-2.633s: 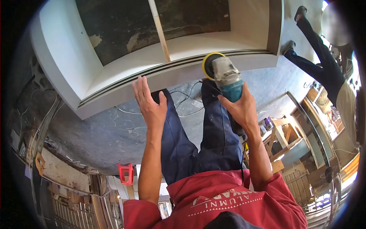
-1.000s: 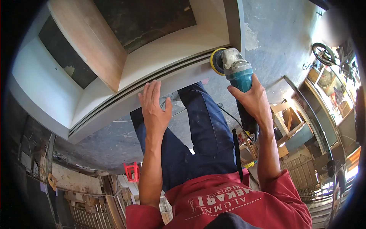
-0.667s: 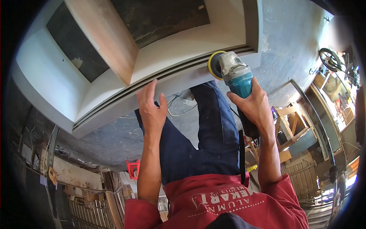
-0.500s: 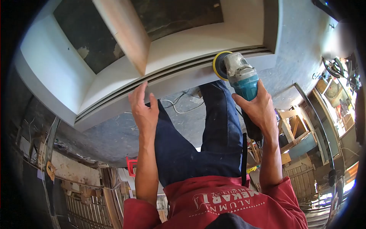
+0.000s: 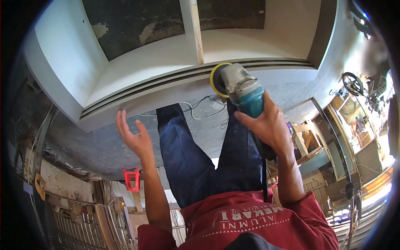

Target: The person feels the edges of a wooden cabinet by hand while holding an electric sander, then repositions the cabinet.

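Where the cabinet's (image 5: 150, 54) pale front edge (image 5: 166, 95) runs below its dark grooves, the teal-bodied power tool (image 5: 250, 98) stands with its yellow-rimmed disc (image 5: 218, 81) up against that edge, the right hand (image 5: 268, 125) wrapped round its body. Nearer the cabinet's left end, the left hand (image 5: 135, 139) is open and holds nothing, thumb and fingers spread. Beneath lie a pale cable (image 5: 200, 118) on the grey floor (image 5: 108, 143) and, farther left, a red plastic object (image 5: 132, 187).
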